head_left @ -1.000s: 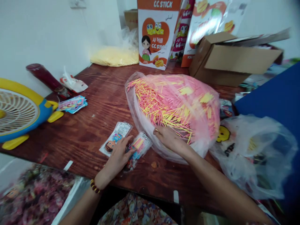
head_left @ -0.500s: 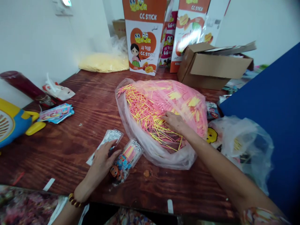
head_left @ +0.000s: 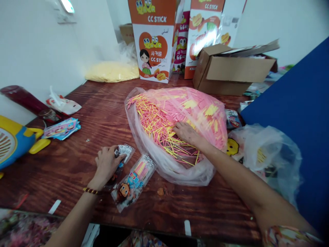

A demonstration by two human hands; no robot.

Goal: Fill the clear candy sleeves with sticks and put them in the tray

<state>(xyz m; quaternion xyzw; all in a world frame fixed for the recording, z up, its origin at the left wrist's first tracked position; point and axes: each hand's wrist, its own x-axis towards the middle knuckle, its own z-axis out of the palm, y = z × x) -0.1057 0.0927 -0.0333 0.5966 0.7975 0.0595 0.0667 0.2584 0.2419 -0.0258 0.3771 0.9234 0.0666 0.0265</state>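
Observation:
A large clear bag lies open on the wooden table, full of pink and yellow sticks. My right hand rests on the sticks inside it, fingers bent down among them; what they hold, if anything, is hidden. Over a small clear printed packet left of the bag is my left hand, its thumb apart from the fingers, touching the packet. Between that hand and the bag lies another printed packet with pink and yellow sticks showing through.
Tall CC Stick boxes and an open cardboard box stand at the back. A yellow bag lies behind left. On the left are printed packets, tissues and a yellow-blue object. A blue panel rises right.
My left hand has moved up and left over the left packet, away from the packet with sticks, which now shows more fully. My right hand has shifted slightly left in the sticks.

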